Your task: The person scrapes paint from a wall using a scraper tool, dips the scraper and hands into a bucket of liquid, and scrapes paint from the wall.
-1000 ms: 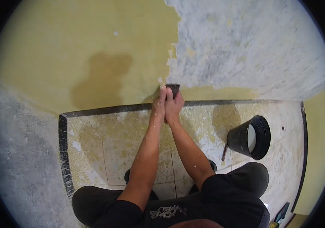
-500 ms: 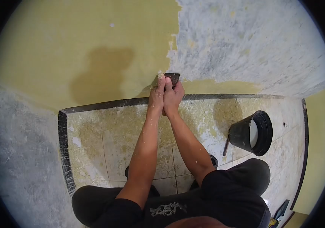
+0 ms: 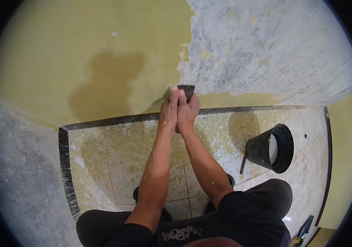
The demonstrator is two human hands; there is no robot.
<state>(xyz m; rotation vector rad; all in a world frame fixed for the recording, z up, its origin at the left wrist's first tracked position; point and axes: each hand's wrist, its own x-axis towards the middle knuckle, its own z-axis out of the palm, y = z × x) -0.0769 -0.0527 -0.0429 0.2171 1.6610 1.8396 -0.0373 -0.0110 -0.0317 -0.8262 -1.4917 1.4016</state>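
Observation:
A dark flat scraper (image 3: pixel 187 90) lies against the wall, at the lower end of the ragged border between yellow paint (image 3: pixel 143 37) and bare grey-white wall (image 3: pixel 242 49). My right hand (image 3: pixel 188 109) is closed round the scraper's handle. Pressed alongside it is my left hand (image 3: pixel 169 109), its fingers together and pointing up the wall, bits of paint stuck to them. Whether the left fingers grip the handle too is hidden.
Paint flakes cover the tiled floor (image 3: pixel 130 154) below a dark skirting strip (image 3: pixel 122 120). On the right a black bucket (image 3: pixel 258 148) lies tilted with something white inside, beside a thin brown stick (image 3: pixel 243 164). Another tool (image 3: pixel 306 226) lies at lower right.
Both hands and the scraper first moved up in the view, then slightly back down. The whole view has shifted a little; the scraper is still held.

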